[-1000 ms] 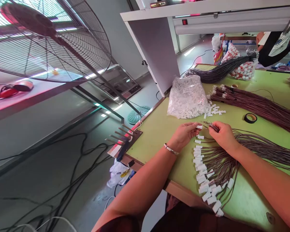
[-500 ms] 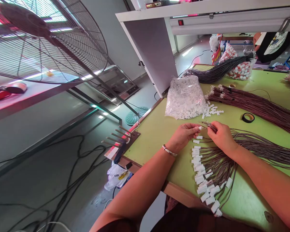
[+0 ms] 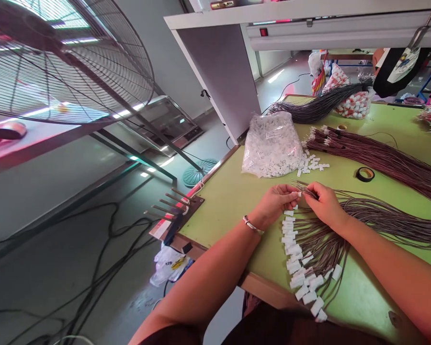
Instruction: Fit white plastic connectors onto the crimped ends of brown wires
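Note:
My left hand (image 3: 277, 203) pinches a small white connector housing (image 3: 299, 194) between thumb and fingertips. Right beside it, my right hand (image 3: 323, 203) is closed round a small bunch of thin brown wires (image 3: 301, 185) whose bare metal ends stick out toward the left. The housing meets the wire ends between the two hands; whether a wire sits inside it I cannot tell. Below the hands, brown wires fitted with white housings (image 3: 293, 250) fan out in a column on the green table (image 3: 230, 206). Their long tails (image 3: 391, 215) run off to the right under my right forearm.
A clear bag of white housings (image 3: 271, 148) stands at the back, loose housings (image 3: 312, 164) spilled beside it. Behind lie a brown wire bundle (image 3: 377, 153), a black wire bundle (image 3: 316, 106) and a tape roll (image 3: 365, 174). A pegged rack (image 3: 183, 215) sits at the left edge, near a fan (image 3: 93, 62).
My left hand has brought the white housing slightly right, closer to my right hand and the wire ends. The whole view has shifted a little.

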`<act>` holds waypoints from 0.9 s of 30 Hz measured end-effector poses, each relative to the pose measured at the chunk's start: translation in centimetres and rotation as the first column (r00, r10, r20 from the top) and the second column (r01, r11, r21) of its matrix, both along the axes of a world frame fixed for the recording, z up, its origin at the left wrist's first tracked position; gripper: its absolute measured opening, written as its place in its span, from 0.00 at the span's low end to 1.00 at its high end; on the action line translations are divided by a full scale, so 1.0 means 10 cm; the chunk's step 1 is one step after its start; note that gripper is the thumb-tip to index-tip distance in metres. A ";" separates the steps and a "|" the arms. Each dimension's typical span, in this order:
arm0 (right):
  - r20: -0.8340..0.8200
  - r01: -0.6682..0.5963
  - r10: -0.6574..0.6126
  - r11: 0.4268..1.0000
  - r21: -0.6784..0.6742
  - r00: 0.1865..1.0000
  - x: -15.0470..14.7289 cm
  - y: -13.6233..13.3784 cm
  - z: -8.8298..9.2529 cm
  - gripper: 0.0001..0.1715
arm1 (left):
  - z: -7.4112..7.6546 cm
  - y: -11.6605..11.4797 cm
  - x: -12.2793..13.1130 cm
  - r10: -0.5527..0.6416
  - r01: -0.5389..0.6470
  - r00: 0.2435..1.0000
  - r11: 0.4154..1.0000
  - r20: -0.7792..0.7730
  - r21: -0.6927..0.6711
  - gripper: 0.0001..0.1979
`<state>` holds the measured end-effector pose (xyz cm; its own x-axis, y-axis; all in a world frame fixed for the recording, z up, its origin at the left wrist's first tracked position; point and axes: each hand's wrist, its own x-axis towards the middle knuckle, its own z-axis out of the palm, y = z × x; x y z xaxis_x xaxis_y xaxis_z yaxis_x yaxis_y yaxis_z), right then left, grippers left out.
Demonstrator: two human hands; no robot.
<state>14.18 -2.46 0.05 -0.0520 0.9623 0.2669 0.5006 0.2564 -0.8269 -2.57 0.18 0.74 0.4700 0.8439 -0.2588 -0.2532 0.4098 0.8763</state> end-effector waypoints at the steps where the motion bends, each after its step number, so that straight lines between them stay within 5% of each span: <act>1: -0.025 0.008 -0.008 1.000 -0.018 1.000 0.00 0.00 0.00 0.08 | 0.00 0.00 0.00 0.004 -0.004 1.000 1.000 -0.005 0.002 0.15; 15: 0.086 0.065 -0.066 0.998 0.018 0.994 -0.06 0.00 -0.03 0.02 | -0.04 -0.02 0.07 0.037 -0.035 0.998 0.999 -0.053 0.034 0.15; 27: -0.110 0.089 -0.102 0.989 -0.119 0.989 -0.07 0.00 0.03 0.10 | -0.03 -0.10 0.15 0.173 -0.156 0.981 0.971 -0.083 0.181 0.15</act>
<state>13.51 -2.48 0.32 0.0665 0.9857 0.1548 0.4179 0.1133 -0.9014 -1.09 -0.78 0.39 0.3007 0.9434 -0.1396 -0.2140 0.2094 0.9541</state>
